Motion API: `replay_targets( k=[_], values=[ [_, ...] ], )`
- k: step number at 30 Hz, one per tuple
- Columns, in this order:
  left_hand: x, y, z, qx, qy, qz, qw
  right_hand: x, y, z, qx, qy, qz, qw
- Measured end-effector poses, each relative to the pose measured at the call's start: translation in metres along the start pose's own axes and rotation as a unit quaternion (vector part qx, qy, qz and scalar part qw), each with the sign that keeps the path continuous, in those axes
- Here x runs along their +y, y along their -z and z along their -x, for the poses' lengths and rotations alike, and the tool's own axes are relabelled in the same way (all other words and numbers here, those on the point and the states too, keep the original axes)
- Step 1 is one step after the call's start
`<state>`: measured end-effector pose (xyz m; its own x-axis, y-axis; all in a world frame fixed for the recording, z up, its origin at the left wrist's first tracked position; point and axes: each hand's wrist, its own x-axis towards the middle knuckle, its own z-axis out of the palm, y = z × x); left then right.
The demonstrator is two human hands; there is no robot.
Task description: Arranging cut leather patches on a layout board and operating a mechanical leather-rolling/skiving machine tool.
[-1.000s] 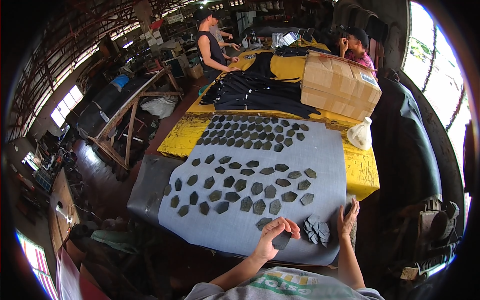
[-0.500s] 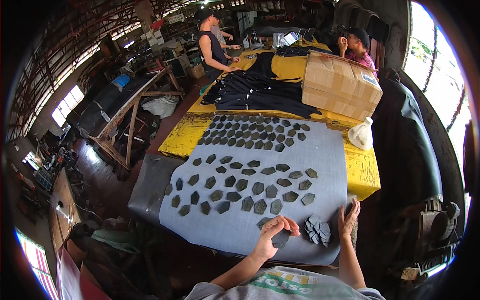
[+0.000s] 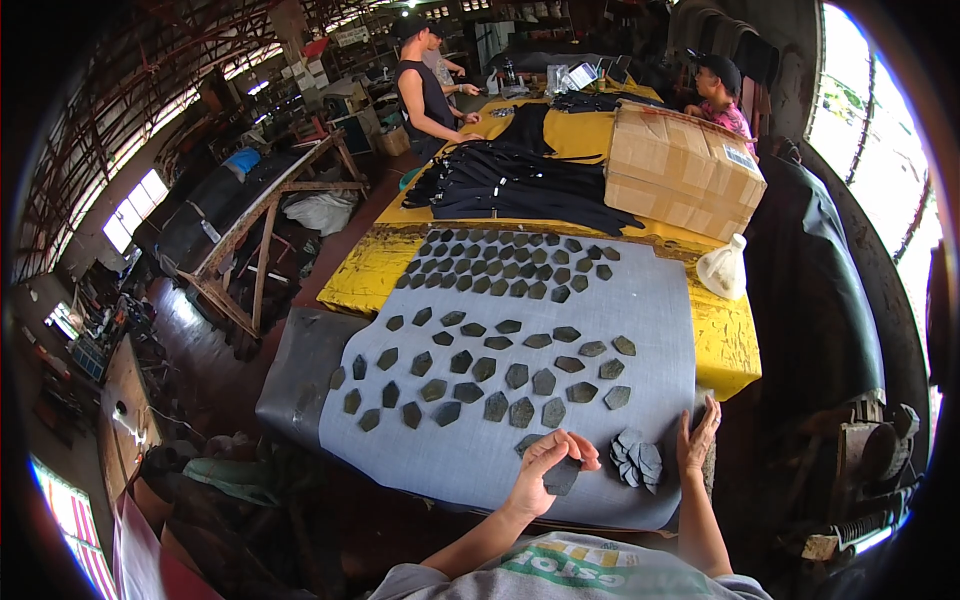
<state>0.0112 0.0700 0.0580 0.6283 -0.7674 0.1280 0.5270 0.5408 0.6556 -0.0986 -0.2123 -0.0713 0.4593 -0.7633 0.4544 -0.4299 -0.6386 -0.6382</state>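
Note:
My left hand [image 3: 538, 482] is closed, its thumb and fingers pinching a dark, flat pentagonal piece [image 3: 561, 480] above the near part of a blue-grey sheet [image 3: 655, 320]. Just beyond those fingers lies another dark piece [image 3: 525, 443], partly covered by the hand. At the sheet's right edge, my right hand [image 3: 698, 440] rests open with its fingers stretched out. A heap of similar pieces [image 3: 637, 460] sits between my hands, close to the right one. Farther up the sheet, many pentagons [image 3: 482, 370] lie singly, loosely spaced in the middle and in tighter rows at the far end.
The sheet lies over a worn yellow table [image 3: 725, 345]. Beyond it are black straps [image 3: 500, 180], a taped cardboard box [image 3: 680, 172] and a whitish bag [image 3: 722, 268]. People stand at the far left; another person [image 3: 722, 95] is at the far right. Dark rolled material [image 3: 815, 270] stands right.
The person at the far right has lowered a hand from near the head. My hands and the pieces show no clear movement.

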Motion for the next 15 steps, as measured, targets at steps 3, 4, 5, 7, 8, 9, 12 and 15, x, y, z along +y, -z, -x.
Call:
replay_targets(
  k=[3, 4, 5, 7, 8, 9, 12, 15],
  values=[
    [-0.0008, 0.0008, -0.0001, 0.000, -0.003, 0.004, 1.000, 0.0005, 0.0001, -0.0003, -0.003, 0.003, 0.003, 1.000],
    [-0.0008, 0.0011, -0.0001, -0.001, -0.004, 0.003, 1.000, 0.0007, -0.0001, -0.0004, -0.010, 0.005, 0.010, 1.000],
    [-0.0008, 0.0013, 0.0000, 0.001, -0.008, 0.005, 1.000, 0.0008, -0.0002, -0.0004, -0.005, 0.003, 0.006, 1.000],
    [0.0000, 0.0010, 0.0001, -0.005, -0.008, 0.002, 1.000, 0.0008, -0.0005, -0.0005, -0.008, 0.002, 0.008, 1.000],
    [0.0006, 0.0004, 0.0000, -0.012, -0.020, 0.000, 1.000, 0.0007, -0.0006, -0.0005, -0.001, 0.002, 0.003, 1.000],
    [0.0014, -0.0006, 0.0003, -0.009, -0.011, 0.000, 1.000, 0.0005, -0.0007, -0.0005, 0.000, -0.003, 0.002, 1.000],
    [0.0033, -0.0043, 0.0016, 0.036, 0.007, -0.031, 0.999, 0.0000, -0.0007, -0.0006, 0.001, -0.011, 0.000, 1.000],
    [0.0040, -0.0055, 0.0007, 0.069, 0.025, -0.020, 0.997, -0.0002, -0.0010, -0.0006, 0.000, -0.016, 0.001, 1.000]
  ],
)
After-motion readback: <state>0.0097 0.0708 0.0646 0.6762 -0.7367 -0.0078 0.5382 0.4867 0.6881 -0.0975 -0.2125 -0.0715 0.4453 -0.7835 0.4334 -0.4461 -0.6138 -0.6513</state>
